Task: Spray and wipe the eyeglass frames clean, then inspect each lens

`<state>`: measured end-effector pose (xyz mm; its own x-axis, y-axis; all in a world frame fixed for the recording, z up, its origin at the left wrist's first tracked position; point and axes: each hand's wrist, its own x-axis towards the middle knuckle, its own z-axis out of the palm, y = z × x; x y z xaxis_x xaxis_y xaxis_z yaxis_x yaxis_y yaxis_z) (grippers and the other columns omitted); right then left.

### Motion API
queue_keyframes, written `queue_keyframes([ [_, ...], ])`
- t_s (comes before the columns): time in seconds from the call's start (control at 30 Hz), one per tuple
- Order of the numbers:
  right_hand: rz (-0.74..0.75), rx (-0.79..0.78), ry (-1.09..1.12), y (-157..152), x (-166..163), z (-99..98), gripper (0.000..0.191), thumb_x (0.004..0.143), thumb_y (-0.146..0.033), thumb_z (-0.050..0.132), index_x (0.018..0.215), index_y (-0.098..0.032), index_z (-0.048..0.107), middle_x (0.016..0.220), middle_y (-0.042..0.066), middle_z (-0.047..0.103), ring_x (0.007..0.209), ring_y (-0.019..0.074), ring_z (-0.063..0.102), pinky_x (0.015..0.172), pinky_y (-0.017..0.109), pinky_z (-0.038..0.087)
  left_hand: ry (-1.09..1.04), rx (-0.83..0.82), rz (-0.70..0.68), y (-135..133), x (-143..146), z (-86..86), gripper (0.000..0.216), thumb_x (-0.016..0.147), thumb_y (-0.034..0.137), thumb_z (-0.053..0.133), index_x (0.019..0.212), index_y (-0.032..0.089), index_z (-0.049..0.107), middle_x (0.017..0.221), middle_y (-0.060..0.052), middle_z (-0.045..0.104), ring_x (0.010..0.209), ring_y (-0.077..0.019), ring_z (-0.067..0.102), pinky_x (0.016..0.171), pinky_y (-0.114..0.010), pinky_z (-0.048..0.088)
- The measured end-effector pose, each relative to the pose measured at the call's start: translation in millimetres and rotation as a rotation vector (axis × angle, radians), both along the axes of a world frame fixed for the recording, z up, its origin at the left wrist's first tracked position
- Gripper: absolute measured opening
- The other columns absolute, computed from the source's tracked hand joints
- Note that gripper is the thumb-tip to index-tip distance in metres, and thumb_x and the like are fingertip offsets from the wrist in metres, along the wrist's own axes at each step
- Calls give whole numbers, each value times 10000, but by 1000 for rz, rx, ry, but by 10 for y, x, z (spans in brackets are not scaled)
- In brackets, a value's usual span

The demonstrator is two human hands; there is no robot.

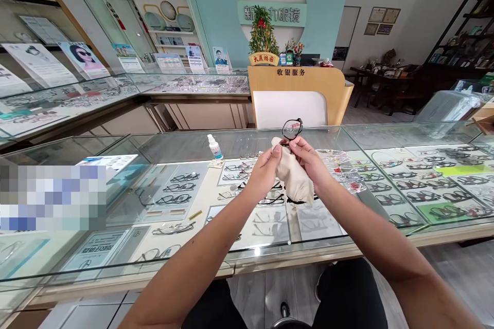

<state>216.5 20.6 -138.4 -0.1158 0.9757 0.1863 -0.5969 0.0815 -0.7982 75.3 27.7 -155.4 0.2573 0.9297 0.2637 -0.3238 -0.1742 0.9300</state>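
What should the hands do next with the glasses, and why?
Probably slide the cloth up over the bare lens. The left hand pinches the cloth against the glasses, the right hand holds them too, and one lens sticks out uncovered.

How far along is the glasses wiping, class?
Done: the bottle stands on the counter, out of hand. In hand: the left hand and right hand pinch the glasses in the cloth; one lens sticks out above. Left: that lens looks uncovered, and the glasses are not yet set down.
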Motion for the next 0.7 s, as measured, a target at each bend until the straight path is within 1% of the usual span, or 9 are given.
queue_keyframes([
  [0.07,0,-15,31,26,24,8,363,697,-434,1025,813,-261,728,1064,-31,813,830,141,688,763,248,589,-18,-31,-71,-15,-1,4,622,804,799,840,951,209,704,850,-6,659,822,-170,585,764,-271,495],
  [0.13,-3,-32,55,43,40,11,388,672,-426,1036,796,-250,713,1019,-37,805,783,129,666,727,238,574,7,-31,-111,-39,-11,25,614,812,763,860,1027,208,709,901,-8,665,851,-168,584,785,-266,495],
  [0.23,-3,-44,56,51,53,5,398,694,-418,1021,774,-246,671,913,-45,773,706,122,618,665,239,536,67,10,-133,-68,-34,68,642,804,744,878,1103,201,712,968,-29,686,887,-186,603,801,-281,505],
  [0.3,4,-45,44,45,54,-3,395,726,-418,1001,767,-248,648,880,-48,758,681,124,599,649,247,517,91,26,-127,-79,-41,91,646,787,724,900,1105,197,706,951,-29,688,861,-188,607,776,-287,506],
  [0.37,12,-42,35,32,47,-10,393,726,-425,1002,778,-252,653,911,-46,774,704,130,618,666,254,523,80,30,-105,-87,-34,101,639,774,705,918,1094,198,695,917,-20,687,820,-180,602,747,-285,504],
  [0.57,-11,-13,-45,-32,-5,2,411,681,-482,1031,803,-270,700,1094,-25,833,868,177,713,774,291,584,26,29,9,-118,6,109,608,756,700,928,1004,196,695,822,4,670,736,-154,585,679,-269,481],
  [0.63,-18,-1,-55,-54,-25,22,412,673,-499,1031,802,-274,710,1104,-19,836,926,194,731,824,303,596,26,36,56,-130,6,123,612,745,701,936,989,186,711,819,4,670,729,-146,573,671,-264,476],
  [0.7,-16,16,-56,-74,-39,42,410,673,-515,1026,792,-275,716,1074,-19,833,941,197,733,837,301,594,39,43,99,-136,0,136,615,739,711,934,965,180,723,818,0,675,727,-142,566,670,-262,477],
])
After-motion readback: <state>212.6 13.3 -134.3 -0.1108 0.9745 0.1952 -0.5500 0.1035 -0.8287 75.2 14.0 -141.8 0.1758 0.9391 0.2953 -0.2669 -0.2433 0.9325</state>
